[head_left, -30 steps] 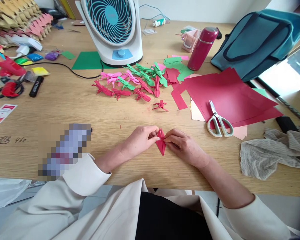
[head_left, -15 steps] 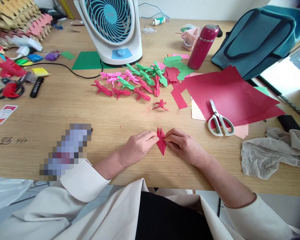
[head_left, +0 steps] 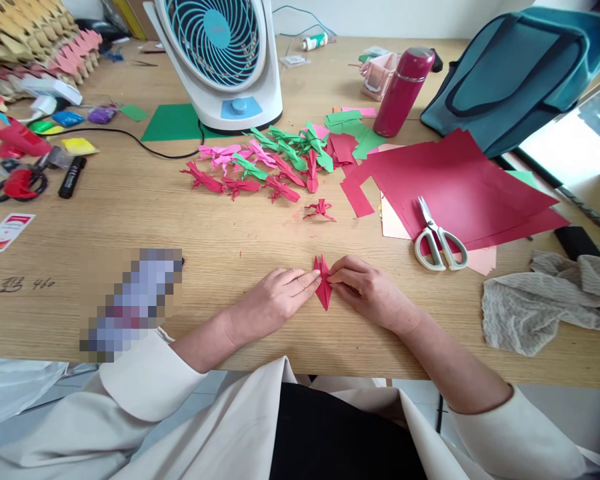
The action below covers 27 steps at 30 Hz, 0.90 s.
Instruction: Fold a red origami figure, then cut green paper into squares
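- done, by the look of it: red folded figures (head_left: pixel 205 179), pink folded figures (head_left: pixel 221 157) and green folded figures (head_left: pixel 287 148) lie grouped on the table (head_left: pixel 145 213), limbs or points spread.
- left hand (head_left: pixel 275 293): fingers straight and close together, tips touching the paper's left side; whether it pinches or only presses, i cannot tell.
- lone red figure (head_left: pixel 321 210): apart from the group, thin limbs splayed; it too looks finished.
- red paper diamond (head_left: pixel 325 293): between the 2 hands, nearer the person than the lone figure; narrow, creased lengthwise, 2 points split at the far end, 1 point at the near end. no thin limbs show, so i judge it part-folded, with shaping left.
- right hand (head_left: pixel 377 293): thumb and fingers pinched on the diamond's right edge.
- not folded into figures: small red rectangle (head_left: pixel 358 197) and large red sheets (head_left: pixel 465 187), with scissors (head_left: pixel 432 227) resting on the sheets.
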### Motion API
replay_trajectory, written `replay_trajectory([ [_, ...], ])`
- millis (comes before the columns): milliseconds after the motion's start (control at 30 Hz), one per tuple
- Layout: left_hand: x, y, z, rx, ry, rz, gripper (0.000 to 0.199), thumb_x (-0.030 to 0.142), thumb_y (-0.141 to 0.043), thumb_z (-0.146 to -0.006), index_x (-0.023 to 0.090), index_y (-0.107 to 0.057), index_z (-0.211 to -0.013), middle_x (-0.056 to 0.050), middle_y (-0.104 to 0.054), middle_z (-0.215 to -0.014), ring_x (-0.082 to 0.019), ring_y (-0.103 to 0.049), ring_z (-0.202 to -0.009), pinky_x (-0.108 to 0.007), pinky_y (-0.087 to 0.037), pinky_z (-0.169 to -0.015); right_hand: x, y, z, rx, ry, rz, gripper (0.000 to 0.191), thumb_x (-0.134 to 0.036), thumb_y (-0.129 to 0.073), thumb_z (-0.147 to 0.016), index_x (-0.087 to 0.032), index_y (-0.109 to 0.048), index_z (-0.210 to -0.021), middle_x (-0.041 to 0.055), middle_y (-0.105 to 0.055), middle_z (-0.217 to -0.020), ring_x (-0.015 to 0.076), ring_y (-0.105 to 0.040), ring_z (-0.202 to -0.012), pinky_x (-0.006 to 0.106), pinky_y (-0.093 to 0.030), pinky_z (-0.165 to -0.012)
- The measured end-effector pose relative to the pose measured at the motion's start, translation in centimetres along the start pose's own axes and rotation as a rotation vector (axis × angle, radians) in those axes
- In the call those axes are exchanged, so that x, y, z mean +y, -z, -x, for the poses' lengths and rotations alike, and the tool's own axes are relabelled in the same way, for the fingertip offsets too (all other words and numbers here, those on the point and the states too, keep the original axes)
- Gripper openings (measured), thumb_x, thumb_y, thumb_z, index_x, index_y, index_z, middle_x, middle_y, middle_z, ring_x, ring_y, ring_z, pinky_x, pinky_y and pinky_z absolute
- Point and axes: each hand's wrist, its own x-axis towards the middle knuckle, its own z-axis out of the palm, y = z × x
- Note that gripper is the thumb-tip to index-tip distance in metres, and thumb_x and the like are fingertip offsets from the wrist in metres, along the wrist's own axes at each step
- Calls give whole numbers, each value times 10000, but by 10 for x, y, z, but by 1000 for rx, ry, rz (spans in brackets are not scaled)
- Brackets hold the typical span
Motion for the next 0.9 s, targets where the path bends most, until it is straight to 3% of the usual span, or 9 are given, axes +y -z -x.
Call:
replay_trajectory([
  [400,-15,7,3,-216,-12,95,566,61,-370,-952,173,-331,-1506,-83,-362,-1563,-250,-302,-1461,-439,-301,-1137,1,0,0,-1,12,1,166,-147,-489,-959,-201,-645,-954,86,-638,-1003,187,-637,-905,332,-533,-815],
  [600,-15,7,3,-211,37,157,558,287,-500,-969,196,-350,-1499,-106,-391,-1547,-262,-298,-1465,-445,-266,-1168,0,1,0,-13,16,24,161,-148,-488,-962,-195,-642,-953,88,-638,-1007,189,-632,-911,332,-528,-814],
  [767,-16,6,3,-210,40,170,529,325,-534,-953,212,-424,-1458,-98,-340,-1576,-272,-289,-1468,-456,-280,-1169,-1,0,0,-16,41,72,176,-153,-465,-972,-191,-637,-965,95,-640,-1003,199,-626,-928,347,-527,-825],
  [900,-17,5,3,-195,38,167,580,316,-571,-932,221,-392,-1476,-104,-368,-1562,-267,-302,-1463,-462,-275,-1172,-2,0,0,-26,66,121,193,-168,-450,-984,-193,-642,-979,100,-641,-987,208,-623,-925,361,-529,-825],
])
